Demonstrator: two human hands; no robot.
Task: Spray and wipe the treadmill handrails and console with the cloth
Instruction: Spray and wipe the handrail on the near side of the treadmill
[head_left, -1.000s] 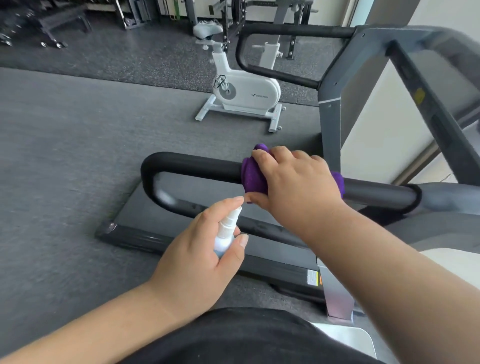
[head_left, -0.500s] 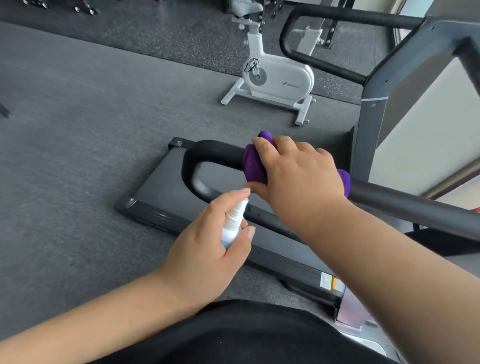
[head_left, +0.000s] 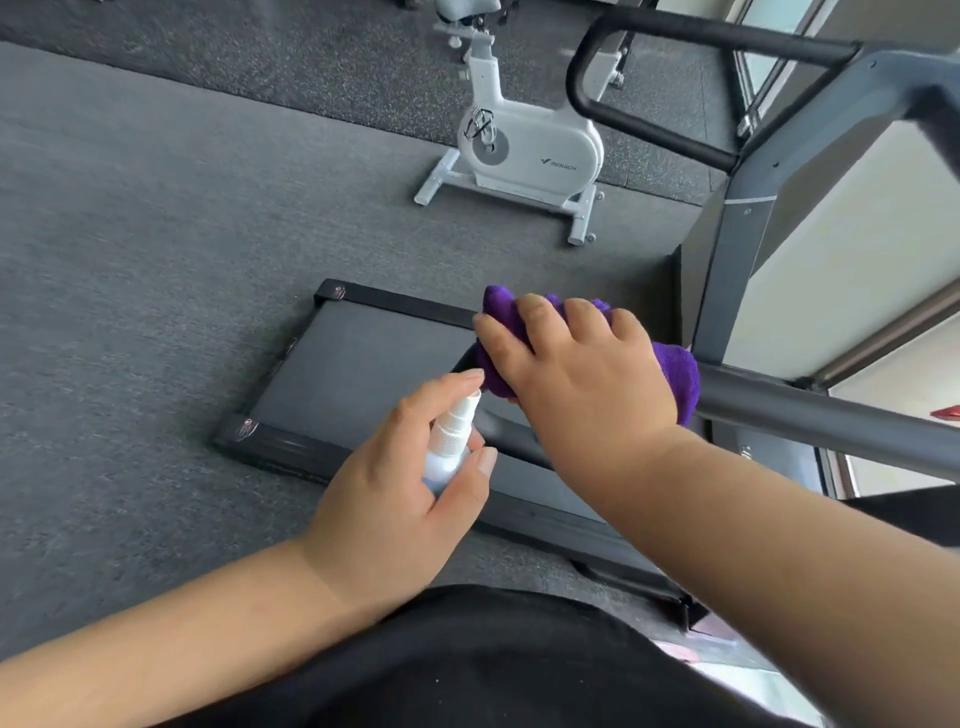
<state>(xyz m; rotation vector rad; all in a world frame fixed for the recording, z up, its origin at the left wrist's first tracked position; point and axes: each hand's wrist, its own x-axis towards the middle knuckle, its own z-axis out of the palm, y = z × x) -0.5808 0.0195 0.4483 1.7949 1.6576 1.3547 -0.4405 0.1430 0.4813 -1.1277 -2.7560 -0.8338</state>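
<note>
Right hand (head_left: 582, 384) gripping purple cloth (head_left: 675, 374) around near handrail (head_left: 831, 421) end. Left hand (head_left: 395, 493) holding spray bottle (head_left: 449, 441), forefinger on pump. Advice: keep cloth wrapped, wipe bend fully.

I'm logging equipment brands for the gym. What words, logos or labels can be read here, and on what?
"MERACH", with a small logo mark before it: on the side of the white exercise bike.
Small round marks on the treadmill deck's end caps: too small to read.
Spray bottle: no readable text.
</note>
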